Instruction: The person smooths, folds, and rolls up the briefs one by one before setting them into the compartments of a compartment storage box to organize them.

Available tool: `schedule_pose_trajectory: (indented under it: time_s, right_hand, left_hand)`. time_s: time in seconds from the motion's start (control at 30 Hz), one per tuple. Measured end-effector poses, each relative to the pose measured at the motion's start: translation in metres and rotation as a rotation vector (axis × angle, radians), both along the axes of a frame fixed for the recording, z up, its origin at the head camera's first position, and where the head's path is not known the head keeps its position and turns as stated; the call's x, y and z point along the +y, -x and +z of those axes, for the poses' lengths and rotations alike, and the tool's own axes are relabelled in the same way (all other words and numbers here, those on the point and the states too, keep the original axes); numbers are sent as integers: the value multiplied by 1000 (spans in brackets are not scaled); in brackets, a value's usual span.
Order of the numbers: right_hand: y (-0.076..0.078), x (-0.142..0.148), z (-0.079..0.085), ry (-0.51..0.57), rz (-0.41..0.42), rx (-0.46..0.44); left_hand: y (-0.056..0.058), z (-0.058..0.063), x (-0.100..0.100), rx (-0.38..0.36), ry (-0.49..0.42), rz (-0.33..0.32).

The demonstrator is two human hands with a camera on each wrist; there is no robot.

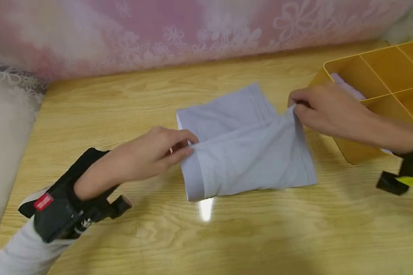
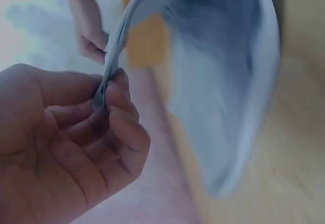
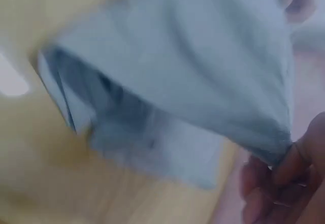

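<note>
Pale blue-grey shorts [image 1: 251,160] lie across the table with the broad waistband at the left and the legs toward the right. Part of the cloth is lifted between my two hands. My left hand [image 1: 151,152] pinches the waistband edge between thumb and fingers; in the left wrist view the cloth edge [image 2: 114,56] runs up from that pinch. My right hand [image 1: 327,107] grips the raised upper edge on the right. From the right wrist view, the cloth [image 3: 203,66] hangs from those fingertips, and a leg opening gapes below.
A yellow divided box [image 1: 342,147] stands at the right, beside my right forearm, with pale lilac cloth [image 1: 347,86] in one compartment. Black cloth [image 1: 86,162] lies at the left, partly hidden by my left forearm. A flowered pink curtain or covering [image 1: 192,34] borders the wooden table's [image 1: 227,236] back.
</note>
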State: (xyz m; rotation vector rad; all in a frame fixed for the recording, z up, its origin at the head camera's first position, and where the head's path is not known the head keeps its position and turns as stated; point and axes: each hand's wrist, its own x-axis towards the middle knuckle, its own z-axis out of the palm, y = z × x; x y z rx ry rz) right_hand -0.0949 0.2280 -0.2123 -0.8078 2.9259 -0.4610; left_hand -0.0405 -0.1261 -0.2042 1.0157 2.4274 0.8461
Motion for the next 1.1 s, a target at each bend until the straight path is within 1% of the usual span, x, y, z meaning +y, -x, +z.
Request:
schedule_pose_trajectory:
  time_s: [0.07, 0.13, 0.2, 0.27, 0.33, 0.43, 0.5, 0.6, 0.63, 0.7, 0.77, 0.83, 0.9, 0.97, 1.03, 1.07, 1.1]
  right_hand:
    - [30, -18, -1, -94, -23, -15]
    - [57, -30, -9, -169, -29, -36]
    - [80, -41, -20, -230, -34, -49]
    - [99, -50, -29, -245, -35, -72]
    - [114, -57, -36, -237, -32, -71]
    - [131, -63, -41, -221, -47, -82]
    - [141, -65, -41, -217, -73, -95]
    - [147, -63, -41, -214, -119, -133]
    - [147, -62, -42, -207, -130, -144]
    - [145, -59, -41, -159, -126, -154]
    - [137, -56, -40, -92, -77, -134]
    - [124, -55, -38, -38, 12, -74]
    - [105, -55, -36, -20, 131, 10]
    - [82, -57, -37, -34, 243, 83]
    - [57, -60, -40, -79, 339, 111]
    - [45, -60, -41, -107, 381, 106]
    - [34, -60, -43, -136, 419, 98]
  left_hand:
    - [28, -9, 0, -11, 52, 32]
    - [52, -18, 0, -23, 111, 75]
    - [72, -28, 1, -30, 174, 131]
    - [87, -36, 1, -32, 238, 198]
    - [97, -42, 0, -31, 292, 254]
    - [105, -47, -1, -39, 329, 334]
    - [107, -49, -1, -48, 328, 367]
    - [106, -51, 2, -56, 339, 382]
    - [105, -52, 3, -54, 345, 383]
    - [104, -53, 4, -39, 348, 380]
    - [103, -53, 6, -29, 339, 385]
    - [104, -52, 7, -21, 319, 385]
    - [107, -50, 8, -25, 308, 383]
    - [111, -49, 9, -37, 309, 388]
    - [116, -49, 8, -45, 309, 405]
    - [117, -49, 8, -41, 305, 421]
    - [117, -50, 7, -21, 297, 439]
